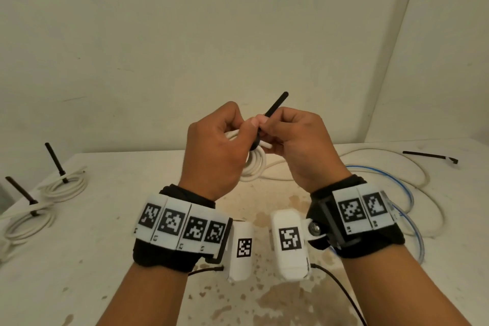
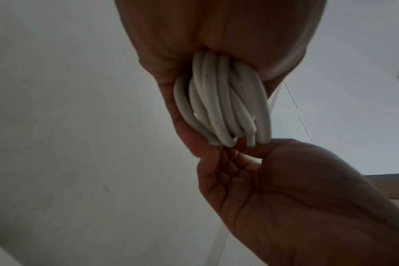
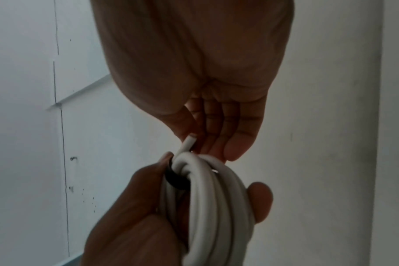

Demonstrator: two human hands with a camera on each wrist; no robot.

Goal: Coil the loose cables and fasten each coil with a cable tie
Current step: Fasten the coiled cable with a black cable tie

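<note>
Head view: left hand point(image 1: 211, 151) grips white cable coil point(image 1: 254, 167) above the table point(image 1: 105, 219); right hand point(image 1: 304, 145) pinches black cable tie point(image 1: 275, 106).
Left wrist: round, smooth strands, likely springy; hold at the bundled crossing.
Right wrist: tie loops the coil, matte, flat

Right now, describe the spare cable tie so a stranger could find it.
Start at the stained white table and go to its far right corner. The loose black plastic cable tie lies flat there, beyond the uncoiled white cable; unlike the others, it binds no coil.
</note>
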